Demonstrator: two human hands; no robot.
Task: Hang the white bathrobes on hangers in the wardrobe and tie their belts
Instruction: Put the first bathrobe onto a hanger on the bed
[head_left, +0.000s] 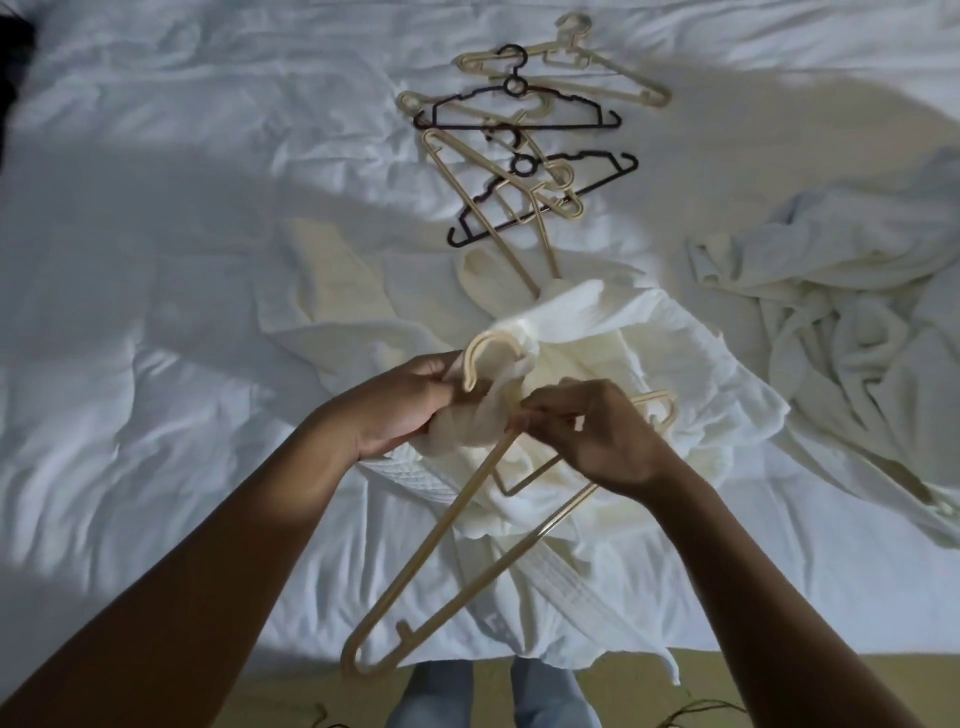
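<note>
A white bathrobe (597, 332) lies spread on the bed in front of me, with its belt (587, 577) trailing toward the bed's near edge. I hold a beige hanger (441, 561) over it, hook up and one arm pointing down to the left. My left hand (410, 402) grips a bunch of the robe's fabric beside the hanger's hook. My right hand (597, 431) pinches the hanger at its neck. A second white bathrobe (841, 306) lies crumpled on the right.
Several loose hangers, beige and black (524, 150), lie in a pile further up the bed. The white bedsheet (156, 312) is rumpled all around. My legs and a tan floor (322, 696) show below the bed's edge.
</note>
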